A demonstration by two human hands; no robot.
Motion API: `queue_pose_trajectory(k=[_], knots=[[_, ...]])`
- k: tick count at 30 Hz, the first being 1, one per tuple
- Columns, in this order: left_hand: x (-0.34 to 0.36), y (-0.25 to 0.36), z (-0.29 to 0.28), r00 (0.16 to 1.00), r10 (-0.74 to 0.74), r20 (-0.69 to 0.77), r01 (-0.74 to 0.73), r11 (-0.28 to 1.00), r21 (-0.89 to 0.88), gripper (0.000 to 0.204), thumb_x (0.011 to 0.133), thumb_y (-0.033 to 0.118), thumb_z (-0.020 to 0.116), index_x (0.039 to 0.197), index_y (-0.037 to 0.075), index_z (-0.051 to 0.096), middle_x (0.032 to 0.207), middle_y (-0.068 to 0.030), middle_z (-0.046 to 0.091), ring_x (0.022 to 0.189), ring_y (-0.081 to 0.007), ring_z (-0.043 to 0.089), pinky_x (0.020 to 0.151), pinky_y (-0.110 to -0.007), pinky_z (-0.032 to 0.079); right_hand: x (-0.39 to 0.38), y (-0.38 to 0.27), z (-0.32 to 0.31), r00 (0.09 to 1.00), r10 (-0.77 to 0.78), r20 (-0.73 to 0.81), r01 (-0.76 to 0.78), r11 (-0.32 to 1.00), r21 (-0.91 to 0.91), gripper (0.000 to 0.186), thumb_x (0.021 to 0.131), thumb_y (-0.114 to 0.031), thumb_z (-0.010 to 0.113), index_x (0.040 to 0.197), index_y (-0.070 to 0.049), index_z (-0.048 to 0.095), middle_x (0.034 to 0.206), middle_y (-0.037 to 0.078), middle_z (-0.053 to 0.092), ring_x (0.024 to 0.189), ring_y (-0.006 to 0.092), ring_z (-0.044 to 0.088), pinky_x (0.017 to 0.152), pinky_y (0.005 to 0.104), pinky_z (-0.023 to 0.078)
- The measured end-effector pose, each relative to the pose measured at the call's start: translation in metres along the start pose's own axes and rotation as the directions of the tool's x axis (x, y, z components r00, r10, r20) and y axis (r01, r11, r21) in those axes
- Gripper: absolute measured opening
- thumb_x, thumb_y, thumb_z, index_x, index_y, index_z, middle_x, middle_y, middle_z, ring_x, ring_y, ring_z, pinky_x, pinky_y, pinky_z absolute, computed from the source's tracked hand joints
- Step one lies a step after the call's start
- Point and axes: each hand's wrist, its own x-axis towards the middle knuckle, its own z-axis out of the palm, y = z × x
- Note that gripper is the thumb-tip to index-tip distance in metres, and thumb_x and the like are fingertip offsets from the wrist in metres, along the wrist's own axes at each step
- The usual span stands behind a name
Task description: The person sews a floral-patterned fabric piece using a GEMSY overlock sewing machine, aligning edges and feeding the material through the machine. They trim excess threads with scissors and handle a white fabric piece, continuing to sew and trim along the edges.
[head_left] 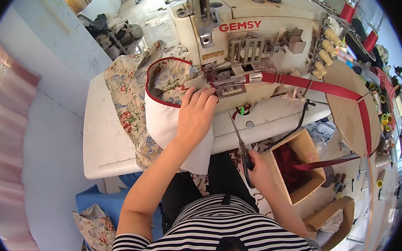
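Observation:
My left hand rests on the fabric close to the needle area of a cream sewing machine. Its fingers lie bent but spread over the cloth. Under them is a floral fabric piece with a white layer, edged along a curve by dark red binding. A red binding tape runs from the right through a metal folder into the machine. My right hand grips black-handled scissors below the table edge, blades pointing up toward the machine.
A cardboard box holding dark red tape stands at the right. Thread cones and a round cardboard disc sit beside the machine. More floral fabric hangs over something blue at lower left. A pink curtain covers the left side.

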Motion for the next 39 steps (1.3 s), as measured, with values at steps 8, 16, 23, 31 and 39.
queue_pose_trajectory(k=[8,16,23,31,39], knots=[[-0.004,-0.002,-0.01,0.989,-0.146,-0.028,0.127,0.929,-0.346,0.012,0.086,0.01,0.058,0.095,0.003,0.056,0.103,-0.0108,0.06,0.095,-0.0302,0.057,0.084,-0.038,0.045,0.057,-0.039,-0.031,0.988,-0.143,-0.057,0.117,0.939,-0.323,0.026,0.077,-0.022,0.067,0.092,-0.008,0.052,0.068,0.014,0.063,0.064,0.0373,0.061,0.058,0.0446,0.047],[0.037,-0.054,0.003,0.927,-0.339,-0.162,0.259,0.888,-0.38,0.018,0.087,0.005,0.051,0.102,-0.002,0.057,0.106,-0.0164,0.058,0.094,-0.0346,0.057,0.079,-0.04,0.047,0.064,-0.047,-0.01,0.982,-0.187,-0.004,0.168,0.894,-0.416,0.029,0.074,-0.023,0.068,0.088,-0.005,0.049,0.068,0.011,0.064,0.063,0.0334,0.063,0.06,0.0429,0.05],[0.063,-0.093,0.027,0.868,-0.336,0.366,0.389,0.918,-0.08,0.023,0.085,0.017,0.058,0.103,0.004,0.06,0.107,-0.0111,0.055,0.095,-0.0335,0.058,0.078,-0.045,0.048,0.071,-0.081,0.005,0.978,-0.166,0.125,0.2,0.913,-0.355,0.029,0.076,-0.026,0.067,0.087,-0.003,0.053,0.068,0.011,0.065,0.062,0.0326,0.064,0.061,0.0419,0.05],[0.052,-0.098,0.041,0.97,-0.229,0.082,0.241,0.955,-0.176,0.019,0.08,0.014,0.062,0.094,0.003,0.056,0.094,-0.0099,0.052,0.091,-0.0323,0.057,0.074,-0.043,0.048,0.06,-0.068,-0.005,0.997,-0.074,-0.026,0.064,0.963,-0.262,0.025,0.077,-0.026,0.066,0.088,-0.007,0.054,0.066,0.012,0.064,0.063,0.0342,0.063,0.06,0.0424,0.049],[0.056,-0.099,0.037,0.974,-0.205,0.095,0.221,0.954,-0.204,0.016,0.08,0.013,0.062,0.091,0.003,0.055,0.093,-0.0103,0.052,0.092,-0.0318,0.056,0.074,-0.042,0.047,0.069,-0.085,-0.004,0.984,-0.111,0.137,0.154,0.923,-0.353,0.028,0.077,-0.026,0.066,0.085,-0.002,0.053,0.065,0.014,0.064,0.063,0.0345,0.063,0.061,0.0433,0.05]])
